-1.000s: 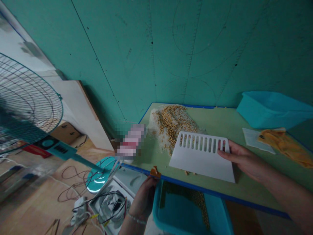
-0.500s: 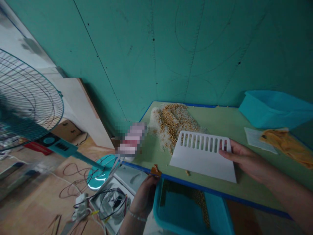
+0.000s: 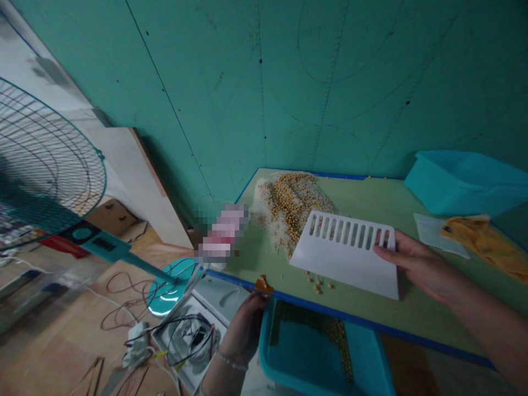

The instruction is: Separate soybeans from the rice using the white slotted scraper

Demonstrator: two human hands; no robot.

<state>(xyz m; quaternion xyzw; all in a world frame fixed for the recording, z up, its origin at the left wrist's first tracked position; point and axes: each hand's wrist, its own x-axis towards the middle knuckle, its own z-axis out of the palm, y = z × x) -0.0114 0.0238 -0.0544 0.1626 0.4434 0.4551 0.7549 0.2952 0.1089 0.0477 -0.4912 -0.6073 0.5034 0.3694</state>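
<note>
My right hand (image 3: 423, 264) is closed on the right end of a white plastic scraper (image 3: 344, 261) with a row of slots along its upper side. The scraper is tilted over the green tabletop, its left end close to a heap of yellowish beans (image 3: 289, 203) mixed with fine white grains. A few loose beans (image 3: 317, 287) lie in front of the scraper. At the table's front edge is my left hand (image 3: 246, 324), beside the left rim of a blue bin (image 3: 301, 360) that holds more beans. Its fingertips are hidden, so its grip is unclear.
A second blue bin (image 3: 466, 181) stands at the table's back right, near a yellow cloth (image 3: 487, 242) and a white sheet (image 3: 433, 234). Brown tape (image 3: 263, 285) sticks to the front edge. Left are a fan (image 3: 45, 165), a box of cables (image 3: 193, 341) and floor wires.
My right hand has moved the scraper slightly up and right, away from the front edge. More loose beans now show in front of it. My left hand stays about where it was.
</note>
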